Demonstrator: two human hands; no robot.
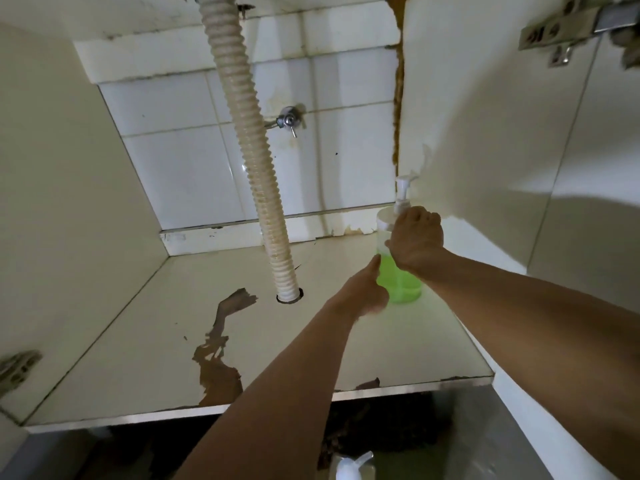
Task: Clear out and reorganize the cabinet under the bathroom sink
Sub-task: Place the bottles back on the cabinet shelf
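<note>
Both hands grasp a pump bottle (398, 271) of green liquid standing at the cabinet floor's (173, 341) back right corner. The right hand (417, 239) wraps its shoulder; the left hand (367, 292) cups its lower side.

We are looking into a home bathroom's under-sink cabinet. A ribbed drain hose (254, 168) is dropping from above through a hole in the cabinet floor (145, 341), whose laminate is peeling. White wall tiles (180, 168) are backing the space, a chrome shut-off valve (289, 120) is sticking out from them, and door hinges (561, 32) are flanking the opening.
</note>
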